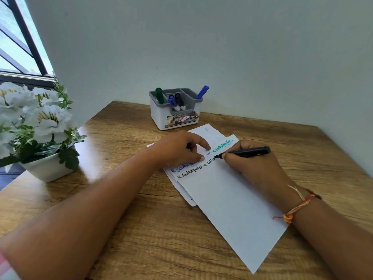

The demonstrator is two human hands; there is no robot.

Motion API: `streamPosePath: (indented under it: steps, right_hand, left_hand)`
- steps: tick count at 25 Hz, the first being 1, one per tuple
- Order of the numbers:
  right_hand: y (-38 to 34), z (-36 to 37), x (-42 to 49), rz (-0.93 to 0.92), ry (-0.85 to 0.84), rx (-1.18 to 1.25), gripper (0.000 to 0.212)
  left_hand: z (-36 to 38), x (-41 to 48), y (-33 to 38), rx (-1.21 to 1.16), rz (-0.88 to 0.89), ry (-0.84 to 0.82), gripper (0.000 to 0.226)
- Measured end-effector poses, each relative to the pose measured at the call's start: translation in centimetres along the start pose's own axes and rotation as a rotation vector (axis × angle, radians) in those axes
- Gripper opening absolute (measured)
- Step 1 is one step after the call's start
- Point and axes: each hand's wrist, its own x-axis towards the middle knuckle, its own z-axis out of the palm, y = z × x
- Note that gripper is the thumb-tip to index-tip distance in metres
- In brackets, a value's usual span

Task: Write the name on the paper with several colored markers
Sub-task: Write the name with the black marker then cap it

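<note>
At centre right of the frame, the right hand [254, 168] has its fingers [229, 157] pinching a black marker [247, 152] near the nib. The barrel points toward the right edge and the nib is touching the paper [232, 203].

Just left of it, the left hand [177, 148] has bent fingers [206, 146], with the index tip and thumb tip bearing down on the sheet. A small dark shape shows under the palm. Whether it is held cannot be told.

**Step in hand:** The top line carries the name in blue and again in green. The line below has one complete name in black and a second partly written, ending at the nib. My judgement is that black is in mid-word and the task is well advanced.

**Next move:** Short, light strokes carried rightward, with the left hand keeping the sheet pinned. After that, probably a change of colour.

**Materials:**
- The paper is thin, white and rectangular. It lies at a slant over other loose sheets, which are likely to slide on the smooth top.
- The surface [131, 229] is wood-grained brown with a slight sheen.
- At upper centre stands a white plastic caddy [159, 118] with a grey rim. It is boxy and divided into compartments.
- The caddy holds a green marker [159, 95] and a blue marker [202, 91], plus two short ones lying nib-down.
- A plaited thread [298, 207] circles the right wrist.
- At the left edge are white flowers in a white pot [46, 170].
</note>
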Motion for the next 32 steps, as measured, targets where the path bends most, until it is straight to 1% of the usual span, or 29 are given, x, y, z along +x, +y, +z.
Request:
streamPosePath:
  steps: [3, 6, 12, 15, 18, 22, 26, 32]
  right_hand:
    - [0.03, 0.01, 0.01, -0.017, -0.004, -0.007, 0.004]
    - [0.09, 0.04, 0.18, -0.009, 0.000, -0.022, 0.003]
    - [0.32, -0.13, 0.45, 0.000, -0.010, -0.011, 0.001]
    - [0.57, -0.18, 0.77, 0.026, 0.008, 0.038, 0.001]
    - [0.65, -0.09, 0.80, 0.020, -0.003, 0.026, 0.004]
    - [0.63, -0.06, 0.87, 0.024, 0.019, 0.027, 0.002]
    - [0.50, 0.03, 0.80, 0.013, 0.056, 0.013, 0.006]
    - [0.47, -0.04, 0.85, 0.019, 0.036, -0.010, 0.004]
  left_hand:
    - [-0.07, 0.02, -0.07, 0.025, 0.009, -0.009, 0.027]
    - [-0.01, 0.08, -0.15, 0.037, 0.019, -0.013, 0.025]
    - [0.06, 0.18, -0.37, 0.012, 0.023, -0.015, 0.026]
    - [0.04, 0.21, -0.38, 0.013, 0.027, -0.011, 0.026]
    - [-0.02, 0.17, -0.30, 0.011, 0.032, -0.016, 0.027]
    - [-0.01, 0.21, -0.31, 0.008, 0.028, -0.016, 0.028]
    - [0.00, 0.20, -0.33, 0.008, 0.029, -0.014, 0.028]
    - [0.02, 0.17, -0.33, 0.011, 0.030, -0.016, 0.028]
